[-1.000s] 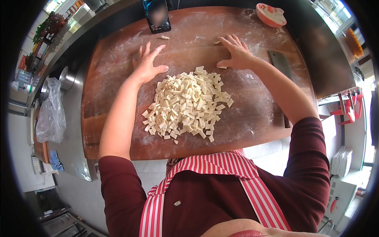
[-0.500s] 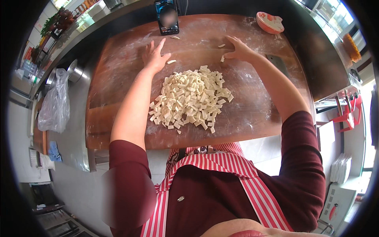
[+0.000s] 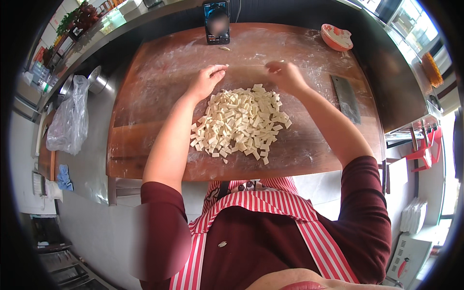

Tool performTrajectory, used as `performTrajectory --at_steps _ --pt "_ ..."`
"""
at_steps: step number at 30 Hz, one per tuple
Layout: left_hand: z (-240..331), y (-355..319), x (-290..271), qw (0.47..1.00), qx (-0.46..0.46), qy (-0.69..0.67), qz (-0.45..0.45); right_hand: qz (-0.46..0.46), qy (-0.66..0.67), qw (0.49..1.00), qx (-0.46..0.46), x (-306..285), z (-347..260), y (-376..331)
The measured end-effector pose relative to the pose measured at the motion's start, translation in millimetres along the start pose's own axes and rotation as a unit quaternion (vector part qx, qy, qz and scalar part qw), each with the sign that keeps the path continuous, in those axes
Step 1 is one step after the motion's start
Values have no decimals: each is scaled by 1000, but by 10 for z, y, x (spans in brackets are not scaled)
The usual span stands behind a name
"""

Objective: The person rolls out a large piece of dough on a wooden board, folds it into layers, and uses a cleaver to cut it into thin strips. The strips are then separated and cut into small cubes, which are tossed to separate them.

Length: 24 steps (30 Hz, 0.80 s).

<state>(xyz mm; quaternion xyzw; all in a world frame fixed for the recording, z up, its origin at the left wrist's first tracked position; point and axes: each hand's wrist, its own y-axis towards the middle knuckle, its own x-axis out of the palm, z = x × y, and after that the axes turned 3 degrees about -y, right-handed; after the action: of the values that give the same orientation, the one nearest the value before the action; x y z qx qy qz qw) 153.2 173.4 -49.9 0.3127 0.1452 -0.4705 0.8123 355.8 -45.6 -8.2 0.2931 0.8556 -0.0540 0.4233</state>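
Note:
A loose heap of small, pale, flat-cut dough pieces (image 3: 239, 123) lies on the wooden board. Just beyond its far left edge is my left hand (image 3: 209, 82), thumb and fingers closed in a pinch with a pale dough piece at the tips. My right hand (image 3: 287, 78) hovers past the heap's far right side. Motion smears its fingers, and a pale bit shows at their upper edge; its grip is unclear. One stray dough piece (image 3: 224, 48) rests farther back, near the phone.
The floured wooden board (image 3: 154, 96) fills the worktop. A phone (image 3: 216, 24) stands upright at its back edge. On the right lie a cleaver (image 3: 345, 99) and a red bowl (image 3: 336, 37) of flour. A plastic bag (image 3: 70, 116) and metal pots (image 3: 98, 79) are at the left.
Both hands have come inward toward each other; the left has closed from spread fingers. Stray dough pieces that lay beside the hands no longer show on the board. The view has shifted slightly.

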Motion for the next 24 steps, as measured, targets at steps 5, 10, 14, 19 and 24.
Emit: performTrajectory --at_steps 5,10,14,19,24 --pt "388 -221 -5 991 6 38 -130 -127 -184 974 -49 94 -368 -92" --pt "658 -287 -5 980 -118 -39 -155 -85 -22 996 -23 -31 -228 -12" --pt "433 -282 4 977 -72 -190 -62 -36 30 999 15 -210 56 -148" --pt "396 -269 -21 967 -112 -227 -35 -26 -126 985 -119 -185 460 -448" --pt "359 -304 -256 987 -114 -116 -10 -26 -215 976 -27 -212 604 -249"
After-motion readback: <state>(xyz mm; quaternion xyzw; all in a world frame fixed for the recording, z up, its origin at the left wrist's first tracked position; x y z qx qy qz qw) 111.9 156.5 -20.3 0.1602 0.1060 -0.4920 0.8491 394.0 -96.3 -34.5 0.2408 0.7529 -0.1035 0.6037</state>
